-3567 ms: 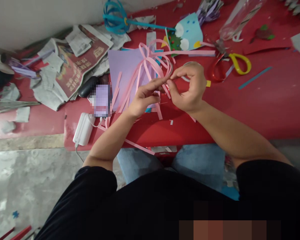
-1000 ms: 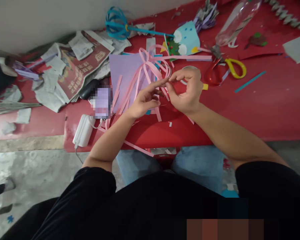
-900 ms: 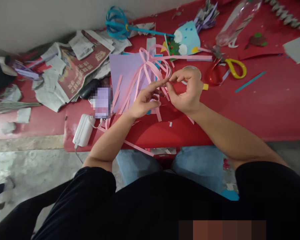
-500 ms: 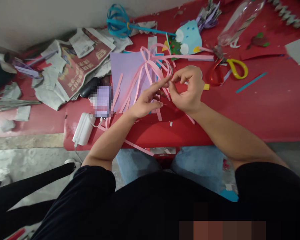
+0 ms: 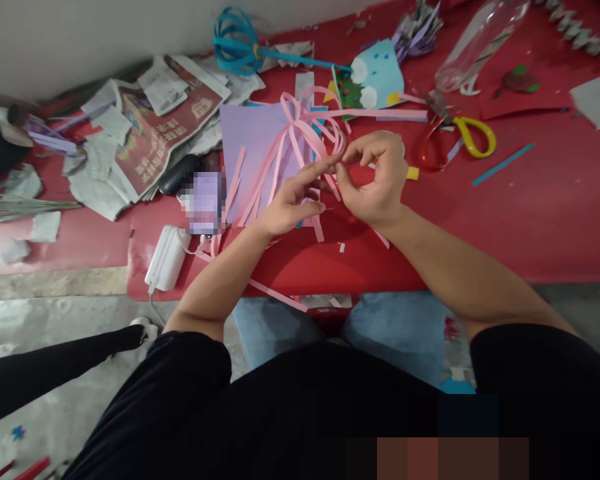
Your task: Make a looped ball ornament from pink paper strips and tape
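At the far left, another person's dark-clad leg (image 5: 55, 367) is reaching across the floor. On the red counter (image 5: 555, 220), a newspaper (image 5: 167, 123) is lying under torn scraps. Nearer the edge, a white power bank (image 5: 167, 259) is resting with its cable running toward a blurred-out phone (image 5: 205, 203). A globe (image 5: 237, 41) of curved blue strips is lying behind, its stem pointing right.

A purple sheet (image 5: 250, 127) is lying flat in the middle. Over its right half, a bundle of pink strips (image 5: 294, 121) is spreading: narrow and flat, gathering at one point, looping at the top and right, with loose tails fanning toward the person.

The left hand (image 5: 289, 203) is hovering over the strips, its grip loose, thumb standing apart, index finger stretching to the right hand (image 5: 377, 187). There, thumb and forefinger are closing around that fingertip; whether this grip is holding anything thin, I cannot tell.

Farther right, a painted card (image 5: 380, 73) is showing white clouds on pale blue. Scissors (image 5: 475, 137) with one red and one yellow handle are lying near a clear bottle (image 5: 480, 50); a dark streak is showing in or through it, I cannot tell which.
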`<state>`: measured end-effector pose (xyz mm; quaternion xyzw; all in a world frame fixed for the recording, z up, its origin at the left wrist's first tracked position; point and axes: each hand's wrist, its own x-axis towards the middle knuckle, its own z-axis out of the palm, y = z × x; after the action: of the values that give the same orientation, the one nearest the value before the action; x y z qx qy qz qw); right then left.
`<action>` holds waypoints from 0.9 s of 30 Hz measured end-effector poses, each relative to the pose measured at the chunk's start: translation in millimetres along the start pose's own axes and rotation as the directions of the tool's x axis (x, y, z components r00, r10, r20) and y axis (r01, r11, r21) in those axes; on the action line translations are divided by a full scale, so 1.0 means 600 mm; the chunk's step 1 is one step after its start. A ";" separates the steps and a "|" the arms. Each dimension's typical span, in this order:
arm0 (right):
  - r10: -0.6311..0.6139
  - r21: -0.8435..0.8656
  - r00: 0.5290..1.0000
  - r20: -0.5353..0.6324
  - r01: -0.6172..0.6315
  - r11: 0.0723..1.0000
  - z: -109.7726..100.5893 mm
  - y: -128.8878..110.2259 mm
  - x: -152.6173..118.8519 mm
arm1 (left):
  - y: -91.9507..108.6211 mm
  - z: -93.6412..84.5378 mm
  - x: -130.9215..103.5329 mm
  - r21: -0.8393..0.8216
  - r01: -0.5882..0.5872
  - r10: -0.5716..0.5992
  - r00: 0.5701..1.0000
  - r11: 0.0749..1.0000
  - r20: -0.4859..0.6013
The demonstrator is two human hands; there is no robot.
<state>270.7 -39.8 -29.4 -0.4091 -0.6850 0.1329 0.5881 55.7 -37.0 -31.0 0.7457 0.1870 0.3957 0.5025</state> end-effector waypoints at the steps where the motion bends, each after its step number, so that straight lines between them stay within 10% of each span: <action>1: -0.009 0.002 1.000 -0.006 0.009 1.000 0.000 -0.002 0.001 | 0.002 0.000 0.000 0.000 0.003 -0.003 1.000 1.000 0.000; 27: -0.119 -0.001 0.991 -0.061 0.119 0.993 0.001 -0.006 0.000 | 0.056 0.012 -0.001 -0.131 0.218 -0.227 0.972 0.967 -0.058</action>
<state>268.7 -42.0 -27.1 -0.3708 -0.6896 0.0859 0.6161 56.9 -55.9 -2.6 0.6724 0.2626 0.3745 0.5820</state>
